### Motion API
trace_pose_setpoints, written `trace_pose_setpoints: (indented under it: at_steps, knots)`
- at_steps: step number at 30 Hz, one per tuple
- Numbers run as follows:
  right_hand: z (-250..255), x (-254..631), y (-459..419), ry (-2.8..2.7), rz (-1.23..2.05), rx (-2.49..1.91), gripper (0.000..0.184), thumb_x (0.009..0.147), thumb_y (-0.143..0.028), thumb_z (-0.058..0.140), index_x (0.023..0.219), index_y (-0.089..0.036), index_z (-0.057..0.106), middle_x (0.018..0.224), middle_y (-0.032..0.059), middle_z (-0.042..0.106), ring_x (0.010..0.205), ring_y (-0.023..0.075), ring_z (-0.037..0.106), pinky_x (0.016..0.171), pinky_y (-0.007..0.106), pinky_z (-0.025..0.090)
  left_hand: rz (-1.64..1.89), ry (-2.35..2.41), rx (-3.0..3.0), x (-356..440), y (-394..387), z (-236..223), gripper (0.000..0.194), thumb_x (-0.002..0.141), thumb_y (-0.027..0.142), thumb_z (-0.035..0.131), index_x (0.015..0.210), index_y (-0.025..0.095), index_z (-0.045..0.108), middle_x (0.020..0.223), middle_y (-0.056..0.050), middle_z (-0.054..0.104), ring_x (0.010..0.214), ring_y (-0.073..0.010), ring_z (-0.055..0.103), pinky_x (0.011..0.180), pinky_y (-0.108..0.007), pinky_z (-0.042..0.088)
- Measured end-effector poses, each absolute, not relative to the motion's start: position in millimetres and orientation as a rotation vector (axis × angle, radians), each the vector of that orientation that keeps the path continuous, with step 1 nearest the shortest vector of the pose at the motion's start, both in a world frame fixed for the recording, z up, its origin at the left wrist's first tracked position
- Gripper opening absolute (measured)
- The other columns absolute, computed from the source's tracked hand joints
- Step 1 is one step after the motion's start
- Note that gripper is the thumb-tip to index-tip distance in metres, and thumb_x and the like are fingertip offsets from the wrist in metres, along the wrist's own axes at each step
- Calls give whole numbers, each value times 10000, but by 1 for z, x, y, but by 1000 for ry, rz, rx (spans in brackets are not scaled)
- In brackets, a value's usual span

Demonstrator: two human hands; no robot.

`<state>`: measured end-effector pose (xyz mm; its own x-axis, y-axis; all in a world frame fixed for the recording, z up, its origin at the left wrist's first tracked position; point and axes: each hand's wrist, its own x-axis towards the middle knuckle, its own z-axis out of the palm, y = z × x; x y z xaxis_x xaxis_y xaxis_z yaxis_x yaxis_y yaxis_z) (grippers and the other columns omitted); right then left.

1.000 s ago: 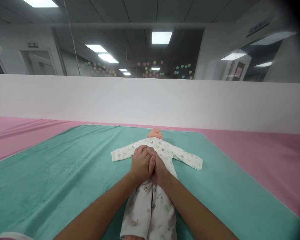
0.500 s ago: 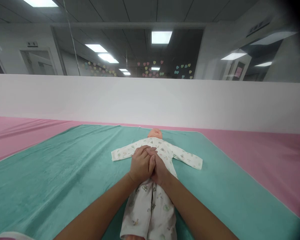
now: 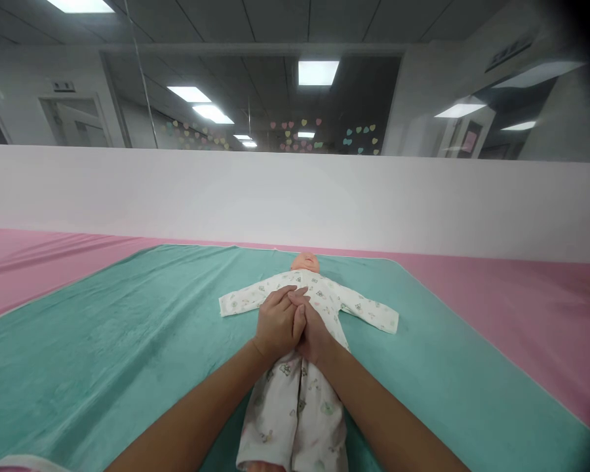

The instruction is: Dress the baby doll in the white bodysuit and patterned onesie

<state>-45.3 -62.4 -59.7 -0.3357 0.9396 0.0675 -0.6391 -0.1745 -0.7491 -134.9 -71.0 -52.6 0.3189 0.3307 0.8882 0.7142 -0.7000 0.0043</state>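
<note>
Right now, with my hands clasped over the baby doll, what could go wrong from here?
Your left hand and right hand hide the middle of the printed white outfit, so a crease under them could go unnoticed. If they pressed and slid, the outfit might bunch up. The teal sheet has loose folds on the left, so it might slip and drag the baby doll askew.

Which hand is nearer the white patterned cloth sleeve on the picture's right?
Right. The right hand is apart from the sleeve, to its left in the picture; the left hand, touching the right, is farther left.
</note>
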Motion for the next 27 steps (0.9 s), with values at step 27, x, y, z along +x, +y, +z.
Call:
trace_pose_setpoints:
  at_steps: [27]
  knots:
    - [-52, -45, -65, -812, 1853, -497, 315, 738, -464, 609, 933, -217, 623, 608, -27, 594, 621, 140, 583, 606, 257, 463, -1327, -922, -2235, -135, -69, -51, 336, 839, 122, 400, 1084, 141, 629, 1118, -42, 649, 1192, -211, 484, 947, -375, 476]
